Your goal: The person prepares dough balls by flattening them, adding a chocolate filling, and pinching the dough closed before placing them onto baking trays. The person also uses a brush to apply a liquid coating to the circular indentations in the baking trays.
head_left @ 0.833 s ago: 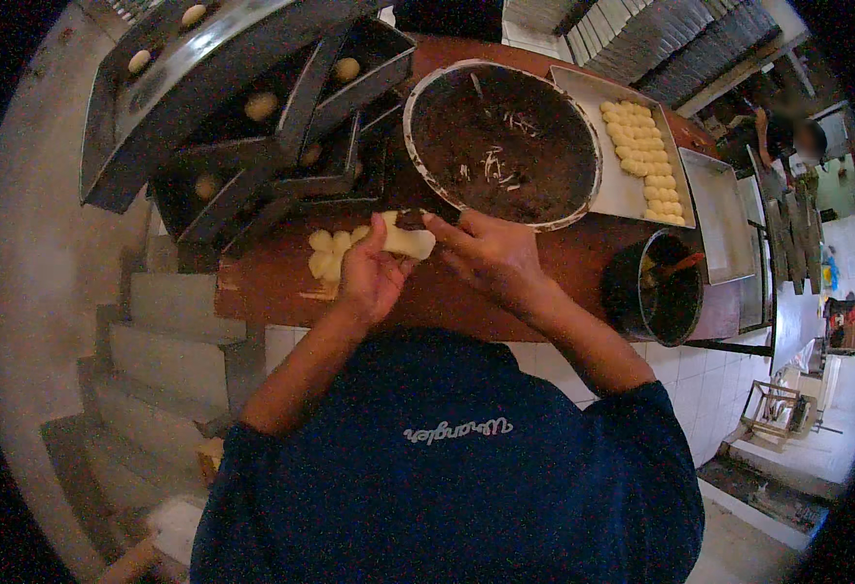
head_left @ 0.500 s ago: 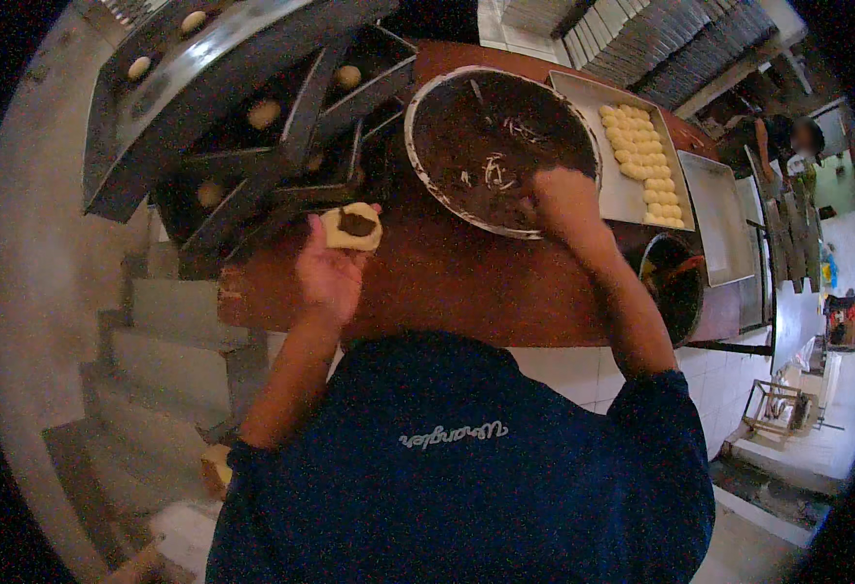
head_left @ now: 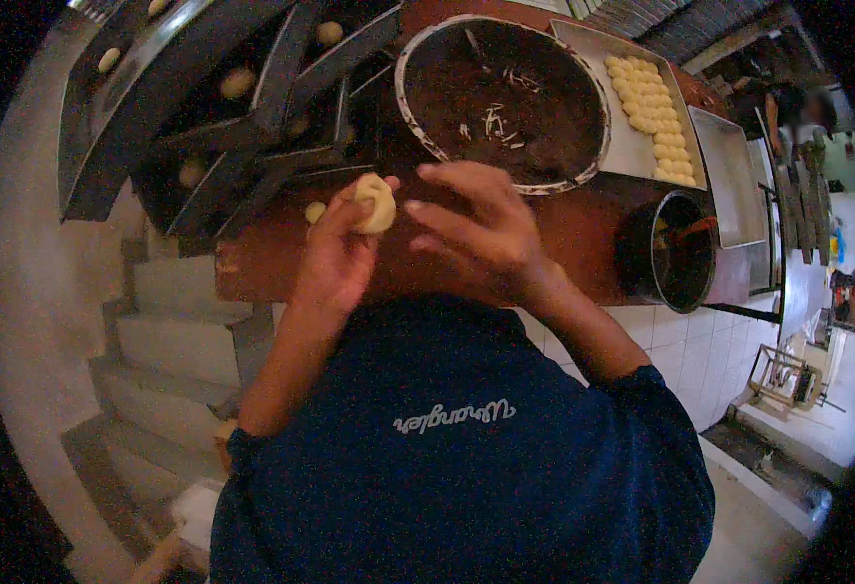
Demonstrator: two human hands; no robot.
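Note:
A pale piece of dough (head_left: 379, 206) is gripped in my left hand (head_left: 335, 251), over the near left part of the table. Its edges are drawn up into a cup shape, and the dark filling is hardly visible in it. My right hand (head_left: 481, 222) is just right of the dough, fingers apart and pointing toward it, holding nothing I can see. Beyond the hands stands a wide round basin (head_left: 598, 156) of dark brown filling with pale streaks on top. A small dough ball (head_left: 315, 211) shows beside my left hand.
Dark metal pans (head_left: 242, 136) holding single dough balls are stacked at the left. A tray (head_left: 632, 146) with rows of dough balls (head_left: 653, 112) lies right of the basin, with another tray (head_left: 734, 195) beyond. A black pot (head_left: 641, 248) stands at the right. Another person (head_left: 807, 122) is far right.
My right hand has left the basin and come back toward the dough, its fingers now spread. The dough, flatter before with dark filling showing, is now folded up in my left hand.

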